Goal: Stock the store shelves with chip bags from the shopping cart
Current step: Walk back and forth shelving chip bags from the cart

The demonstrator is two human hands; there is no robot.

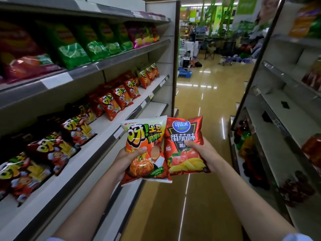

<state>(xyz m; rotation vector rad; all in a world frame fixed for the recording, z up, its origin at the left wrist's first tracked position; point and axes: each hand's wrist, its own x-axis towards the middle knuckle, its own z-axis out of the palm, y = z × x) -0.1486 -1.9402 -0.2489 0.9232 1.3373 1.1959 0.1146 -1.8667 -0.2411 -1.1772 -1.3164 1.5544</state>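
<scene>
My left hand (129, 158) grips an orange and yellow chip bag (145, 145) with a kimchi picture, thumb across its front. My right hand (202, 153) grips a red tomato chip bag (184, 134) with a blue logo, thumb on its front. Both bags are held upright side by side in the aisle, just right of the left shelf unit. The middle shelf (111, 126) beside my hands carries rows of orange-red and dark red bags. No shopping cart is in sight close by.
Green, red and purple chip bags (97, 42) fill the upper left shelf. The right shelf unit (278, 108) is mostly bare, with a few dark and red bags. The glossy aisle floor (206, 94) runs ahead toward crates, boxes and a distant cart (227, 60).
</scene>
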